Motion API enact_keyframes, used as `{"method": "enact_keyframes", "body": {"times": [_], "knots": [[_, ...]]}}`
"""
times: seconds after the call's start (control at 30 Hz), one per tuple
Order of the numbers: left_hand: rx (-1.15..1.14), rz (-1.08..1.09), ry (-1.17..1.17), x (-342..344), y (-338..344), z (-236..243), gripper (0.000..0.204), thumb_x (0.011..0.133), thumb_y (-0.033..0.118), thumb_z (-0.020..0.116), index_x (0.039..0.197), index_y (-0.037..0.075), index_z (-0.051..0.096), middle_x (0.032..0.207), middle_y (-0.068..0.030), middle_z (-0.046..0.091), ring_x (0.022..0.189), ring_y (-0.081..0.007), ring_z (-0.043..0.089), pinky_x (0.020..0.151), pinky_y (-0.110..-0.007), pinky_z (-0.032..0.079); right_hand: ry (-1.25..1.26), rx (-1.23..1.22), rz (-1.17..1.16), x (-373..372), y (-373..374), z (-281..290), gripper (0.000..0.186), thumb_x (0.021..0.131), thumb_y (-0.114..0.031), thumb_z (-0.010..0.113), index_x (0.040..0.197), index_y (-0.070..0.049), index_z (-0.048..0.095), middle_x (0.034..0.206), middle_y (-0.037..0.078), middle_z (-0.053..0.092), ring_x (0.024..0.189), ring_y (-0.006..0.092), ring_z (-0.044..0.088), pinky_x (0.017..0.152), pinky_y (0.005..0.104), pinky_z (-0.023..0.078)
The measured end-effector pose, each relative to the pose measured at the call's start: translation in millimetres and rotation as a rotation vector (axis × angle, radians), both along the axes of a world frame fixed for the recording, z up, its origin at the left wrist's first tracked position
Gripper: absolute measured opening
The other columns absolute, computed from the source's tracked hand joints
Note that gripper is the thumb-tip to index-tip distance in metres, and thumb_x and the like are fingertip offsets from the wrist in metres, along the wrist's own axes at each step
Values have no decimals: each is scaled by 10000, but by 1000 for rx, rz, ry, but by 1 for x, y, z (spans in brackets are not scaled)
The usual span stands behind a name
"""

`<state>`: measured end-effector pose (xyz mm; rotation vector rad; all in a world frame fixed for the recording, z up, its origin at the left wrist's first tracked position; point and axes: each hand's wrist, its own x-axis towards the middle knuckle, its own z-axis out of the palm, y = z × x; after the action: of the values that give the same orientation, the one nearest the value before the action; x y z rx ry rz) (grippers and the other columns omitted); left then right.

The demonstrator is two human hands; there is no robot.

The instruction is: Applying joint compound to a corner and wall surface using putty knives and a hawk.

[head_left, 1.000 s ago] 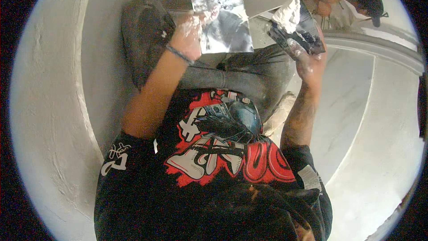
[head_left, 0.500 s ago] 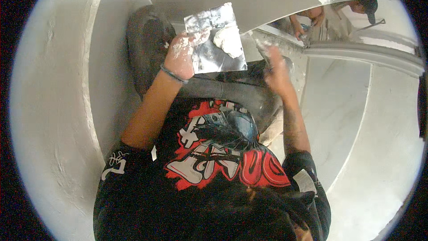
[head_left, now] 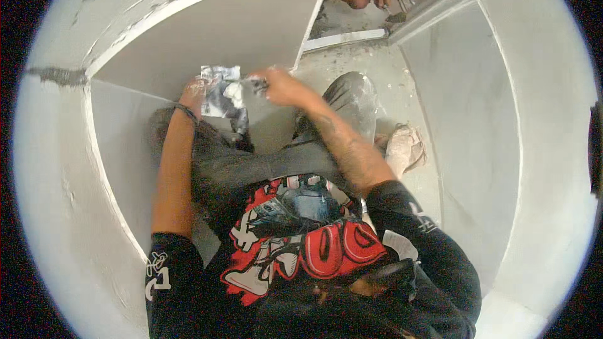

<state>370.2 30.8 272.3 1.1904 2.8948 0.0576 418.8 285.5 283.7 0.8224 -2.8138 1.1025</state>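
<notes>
A thin, square-cornered metal plate (head_left: pixel 212 104), its shiny face turned toward the camera, is held by its left edge in the left hand (head_left: pixel 194 93). The face is broken by dark and pale patches. A mound of white paste (head_left: pixel 234 95) is borne near the right edge. Just beside that edge, a dark, blurred blade (head_left: pixel 256 86) is gripped in the right hand (head_left: pixel 279 86).
</notes>
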Motion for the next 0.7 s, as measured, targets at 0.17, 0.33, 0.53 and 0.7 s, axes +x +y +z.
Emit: {"method": "enact_keyframes", "body": {"times": [0.17,0.33,0.53,0.7], "knots": [[-475,-24,-325,-57,-24,-78,747,544,246,658,1224,94,390,1164,-115,482,1071,-258,461,924,-348,354,-702,-567,-85,21,-12,-63,493,583,-54,561,1073,-4,534,1020,215,548,938,289,537,836,335,400],[-503,-293,-372,-111,44,-132,426,747,276,505,1131,101,450,1160,-104,469,1049,-257,463,913,-362,350,-122,-275,-378,10,28,-180,481,680,-80,500,1151,6,450,1111,160,502,1014,249,464,887,340,366],[-471,-1152,-250,-184,56,-144,358,762,334,554,1005,73,520,1108,-100,511,938,-241,500,739,-388,447,-146,-544,-248,21,-6,-175,289,601,24,556,890,24,562,741,69,584,677,160,557,593,300,464],[-701,-1253,-261,-181,130,-121,334,721,313,570,951,73,546,1019,-106,534,907,-265,513,758,-391,442,-77,-711,-102,0,-15,-223,299,599,26,587,896,25,555,756,59,591,674,149,559,605,298,460]]}}
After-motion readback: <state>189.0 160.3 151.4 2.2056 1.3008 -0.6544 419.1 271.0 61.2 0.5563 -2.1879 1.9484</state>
